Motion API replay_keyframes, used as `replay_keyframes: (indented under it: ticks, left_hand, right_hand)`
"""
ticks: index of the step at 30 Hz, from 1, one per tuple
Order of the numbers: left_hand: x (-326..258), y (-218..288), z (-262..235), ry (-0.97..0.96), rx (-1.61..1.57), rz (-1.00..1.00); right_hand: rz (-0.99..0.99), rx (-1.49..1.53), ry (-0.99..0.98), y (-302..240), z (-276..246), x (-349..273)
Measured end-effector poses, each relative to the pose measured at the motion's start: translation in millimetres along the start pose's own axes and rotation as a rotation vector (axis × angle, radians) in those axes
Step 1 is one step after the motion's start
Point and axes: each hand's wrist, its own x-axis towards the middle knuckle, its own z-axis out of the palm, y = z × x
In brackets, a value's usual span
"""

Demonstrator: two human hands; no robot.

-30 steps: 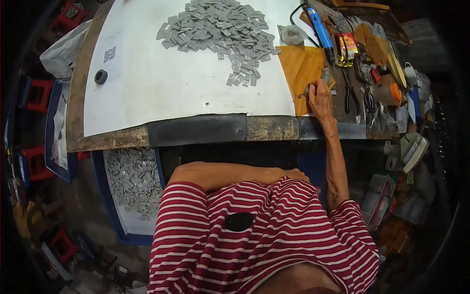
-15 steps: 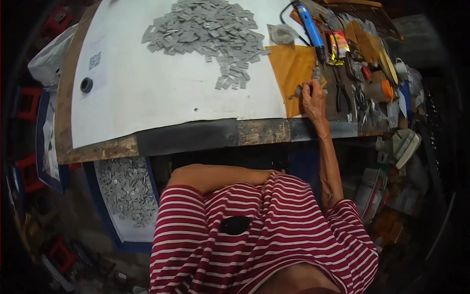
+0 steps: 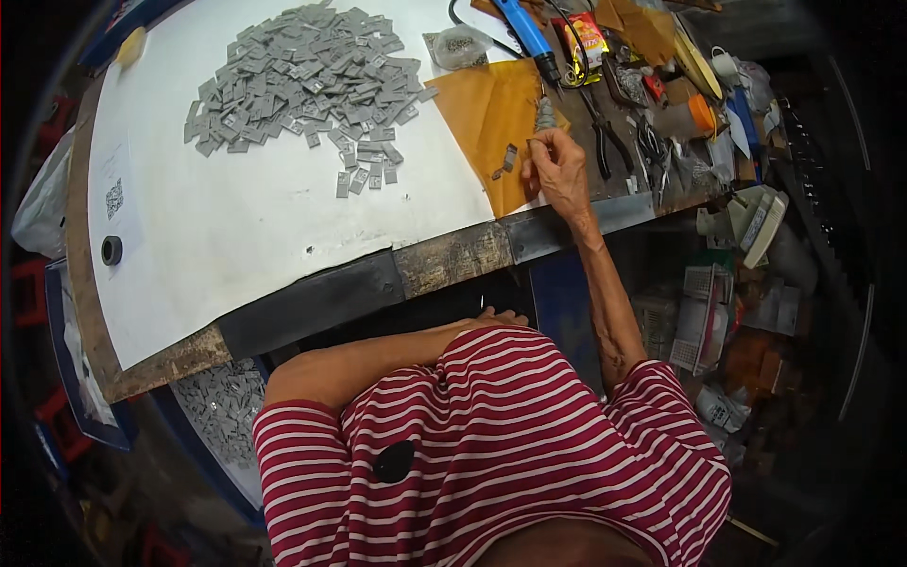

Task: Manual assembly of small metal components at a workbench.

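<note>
On the right of the table, my right hand (image 3: pixel 559 172) is closed, thumb and fingertips drawn together over the edge of an amber-brown sheet (image 3: pixel 477 118). What its fingers hold, if anything, is too small to make out. A grey, ridged, tapering piece (image 3: pixel 545 114) stands just beyond the fingertips. Small grey pieces (image 3: pixel 510 156) lie on the sheet, left of the hand. My left hand (image 3: pixel 498 316) rests low by my lap, below the table edge, its fingers partly hidden. Close to it shows a thin whitish sliver.
A heap of small grey rectangular plates (image 3: pixel 302 80) covers the far white board (image 3: pixel 227 217). Right of my hand lie black-handled pliers (image 3: pixel 609 142), a blue pen-shaped tool (image 3: pixel 524 28) with a cord, and assorted clutter. A blue-rimmed tray (image 3: pixel 175 425) of grey pieces stands below left.
The view has turned, shifting the table leftward in the picture. My right hand stays by the amber sheet, its fingers now bent toward the near side of the ridged piece. More of my left hand shows.
</note>
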Motion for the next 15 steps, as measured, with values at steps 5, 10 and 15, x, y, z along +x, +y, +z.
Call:
replay_keyframes:
  ticks: [5, 10, 15]
  left_hand:
    - [-9.4, -4.0, -5.8, 0.169, -0.006, -0.197]
    - [-54.9, -21.8, -40.7, 0.032, -0.04, -0.099]
    - [-97.7, -32.1, -25.4, 0.183, 0.1, -0.048]
  right_hand:
    - [0.174, 0.355, -0.016, -12.8, -4.6, -2.3]
    - [0.236, 0.603, 0.005, -8.6, -9.6, -5.9]
    - [0.222, 0.537, -0.025, -14.1, -3.5, -9.2]
